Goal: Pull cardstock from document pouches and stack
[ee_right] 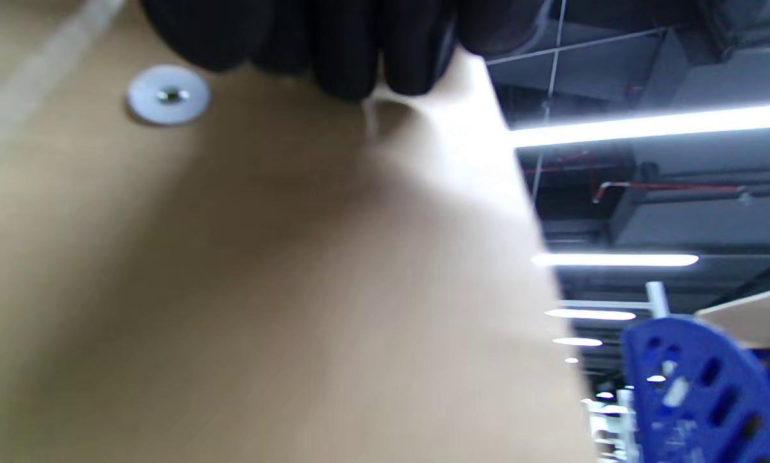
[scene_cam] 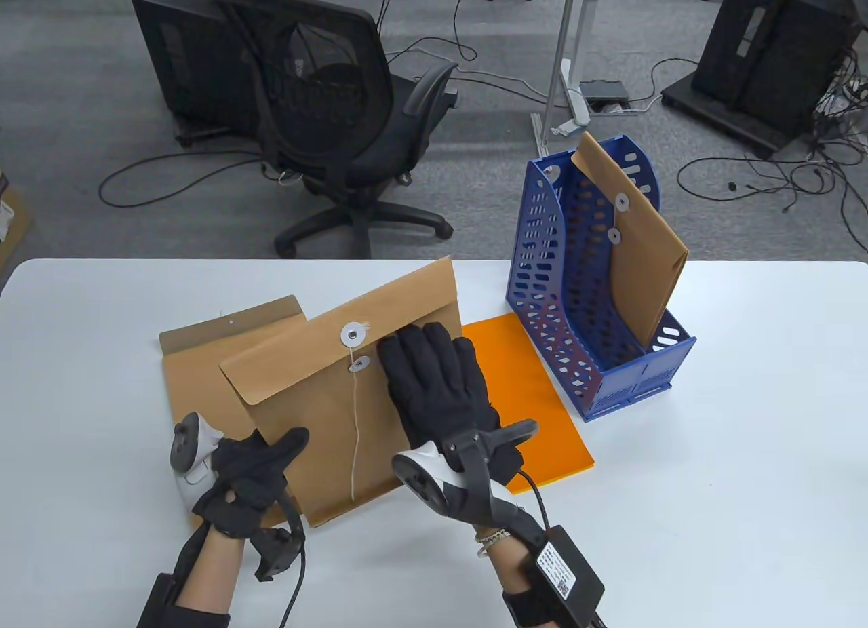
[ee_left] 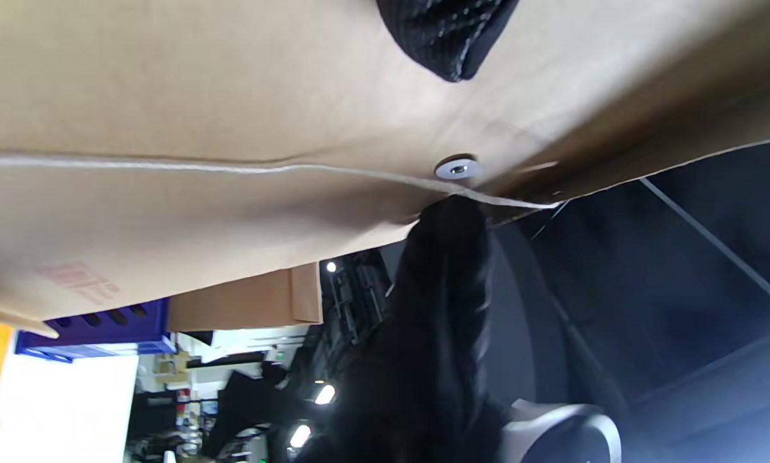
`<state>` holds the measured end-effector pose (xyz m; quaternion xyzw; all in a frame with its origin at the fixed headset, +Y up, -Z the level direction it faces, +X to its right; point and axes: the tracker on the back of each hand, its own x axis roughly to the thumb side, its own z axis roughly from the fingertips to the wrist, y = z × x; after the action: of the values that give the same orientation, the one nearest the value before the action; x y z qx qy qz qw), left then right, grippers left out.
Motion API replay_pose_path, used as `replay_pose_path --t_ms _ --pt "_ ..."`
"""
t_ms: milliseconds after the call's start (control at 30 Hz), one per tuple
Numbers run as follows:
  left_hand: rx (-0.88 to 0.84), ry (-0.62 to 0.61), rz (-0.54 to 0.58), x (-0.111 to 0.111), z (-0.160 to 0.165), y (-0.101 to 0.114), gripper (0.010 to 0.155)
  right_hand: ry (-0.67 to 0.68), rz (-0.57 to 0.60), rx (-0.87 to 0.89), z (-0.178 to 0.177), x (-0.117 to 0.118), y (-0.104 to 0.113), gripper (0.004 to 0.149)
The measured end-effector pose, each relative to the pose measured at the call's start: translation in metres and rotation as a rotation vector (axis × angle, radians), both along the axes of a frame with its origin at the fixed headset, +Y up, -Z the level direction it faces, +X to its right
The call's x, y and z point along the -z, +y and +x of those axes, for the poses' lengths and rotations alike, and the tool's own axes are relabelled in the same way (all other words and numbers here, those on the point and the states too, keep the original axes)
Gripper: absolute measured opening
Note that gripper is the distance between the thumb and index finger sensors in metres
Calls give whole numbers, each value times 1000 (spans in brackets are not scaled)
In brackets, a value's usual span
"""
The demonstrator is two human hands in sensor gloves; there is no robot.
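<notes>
A kraft string-tie pouch lies tilted on the white table, on top of a second kraft pouch whose flap is open. My left hand grips the top pouch's near left edge, thumb on top; the thumb tip shows on the pouch in the left wrist view. My right hand rests flat on the pouch, fingertips at the flap edge beside the lower button. The string hangs loose. An orange cardstock sheet lies to the right, partly under the pouch.
A blue perforated file holder stands at the back right of the table with a third kraft pouch leaning in it. An office chair stands beyond the table's far edge.
</notes>
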<state>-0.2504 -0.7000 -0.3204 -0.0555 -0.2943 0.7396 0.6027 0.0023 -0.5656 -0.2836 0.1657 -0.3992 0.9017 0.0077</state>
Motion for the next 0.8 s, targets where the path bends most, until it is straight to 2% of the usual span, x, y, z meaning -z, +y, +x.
replay_pose_path --t_ms 100,167,267,433,533,633,700,800 --pt "8 41 32 0 -5 2 51 8 55 73 5 -7 20 60" --pt "39 66 49 -1 -8 4 51 53 87 116 9 -12 32 55" --pt "72 167 99 -4 -11 7 50 67 99 107 14 -16 46 49" --pt "147 254 148 -6 -14 6 48 72 13 60 20 -15 63 44" --pt "170 268 151 -6 -16 4 48 80 -32 79 21 -12 68 41" --pt "196 298 164 -5 -17 2 47 57 -99 25 20 -3 69 39" --pt "207 302 154 -5 -19 1 47 64 -167 -29 19 1 68 46" --pt "161 309 131 -4 -25 -3 47 139 -293 -80 20 6 65 64"
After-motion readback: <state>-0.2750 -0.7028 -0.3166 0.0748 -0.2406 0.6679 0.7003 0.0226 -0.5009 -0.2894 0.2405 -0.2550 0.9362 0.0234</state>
